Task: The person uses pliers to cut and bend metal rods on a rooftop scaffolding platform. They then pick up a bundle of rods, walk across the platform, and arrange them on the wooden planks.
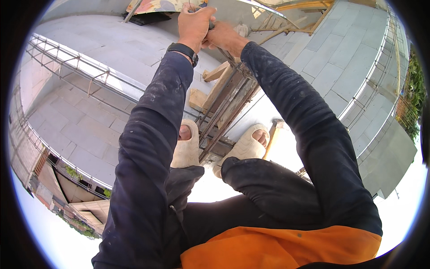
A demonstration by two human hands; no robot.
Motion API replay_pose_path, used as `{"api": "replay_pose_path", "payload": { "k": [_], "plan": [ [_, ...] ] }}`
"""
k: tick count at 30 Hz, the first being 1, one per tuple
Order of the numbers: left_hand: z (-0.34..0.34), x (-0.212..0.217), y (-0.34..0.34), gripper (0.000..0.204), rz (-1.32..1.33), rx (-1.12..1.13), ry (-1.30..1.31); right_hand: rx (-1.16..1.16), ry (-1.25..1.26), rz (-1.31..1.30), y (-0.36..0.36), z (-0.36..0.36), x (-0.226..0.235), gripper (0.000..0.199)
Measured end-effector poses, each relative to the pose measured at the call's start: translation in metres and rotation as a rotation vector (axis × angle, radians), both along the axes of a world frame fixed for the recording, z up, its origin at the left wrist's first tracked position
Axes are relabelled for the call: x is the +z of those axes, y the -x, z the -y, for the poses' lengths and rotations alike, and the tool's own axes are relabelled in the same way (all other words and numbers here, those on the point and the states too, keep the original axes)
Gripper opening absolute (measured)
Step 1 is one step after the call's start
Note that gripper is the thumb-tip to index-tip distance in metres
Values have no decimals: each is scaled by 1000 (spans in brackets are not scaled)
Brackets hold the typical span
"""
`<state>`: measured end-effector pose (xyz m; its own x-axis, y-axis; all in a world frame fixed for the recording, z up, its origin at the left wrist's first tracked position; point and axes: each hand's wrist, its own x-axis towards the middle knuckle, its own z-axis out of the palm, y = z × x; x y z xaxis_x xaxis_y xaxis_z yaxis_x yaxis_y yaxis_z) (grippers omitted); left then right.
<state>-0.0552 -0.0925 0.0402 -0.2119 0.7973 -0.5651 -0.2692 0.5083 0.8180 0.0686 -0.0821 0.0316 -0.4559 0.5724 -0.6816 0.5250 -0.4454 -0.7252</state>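
Note:
Both of my arms reach up to the top of the view, where the hands meet. My left hand [193,26] is closed, thumb on top, around something dark and mostly hidden. Against it, my right hand [225,37] is also closed, and its fingers are largely out of sight behind the left. A small dark piece [210,25] shows between the two hands; its kind cannot be made out. Below them runs a narrow channel of steel bars [226,110], with wooden pieces [216,86] along its left side.
My feet in beige sandals [245,145] straddle the bars. Grey panels [347,33] spread to the right, with more on the left. A rebar cage [92,78] crosses the left side. Timber framing [286,28] stands at the back. Lower ground shows beyond the left edge.

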Motion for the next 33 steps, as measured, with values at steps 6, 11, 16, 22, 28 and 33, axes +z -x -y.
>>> {"api": "replay_pose_path", "payload": {
  "k": [6,11,16,22,28,33],
  "plan": [
    [-9,-8,-14,41,-30,132,-56,115,-355,117,4,2,-32,35],
    [-12,-34,-4,40,-55,152,-93,267,-707,-9,6,2,-44,31],
    [0,16,-28,33,-125,212,-227,-30,178,-99,-9,-12,-24,25],
    [4,-7,29,45,279,-398,-65,94,255,-282,-22,-24,-10,23],
    [13,-5,-11,38,-61,199,19,-22,-241,-3,-5,4,-14,36],
    [-1,-19,-10,38,-306,32,-120,179,-1078,303,9,15,-89,42]
  ]
}}
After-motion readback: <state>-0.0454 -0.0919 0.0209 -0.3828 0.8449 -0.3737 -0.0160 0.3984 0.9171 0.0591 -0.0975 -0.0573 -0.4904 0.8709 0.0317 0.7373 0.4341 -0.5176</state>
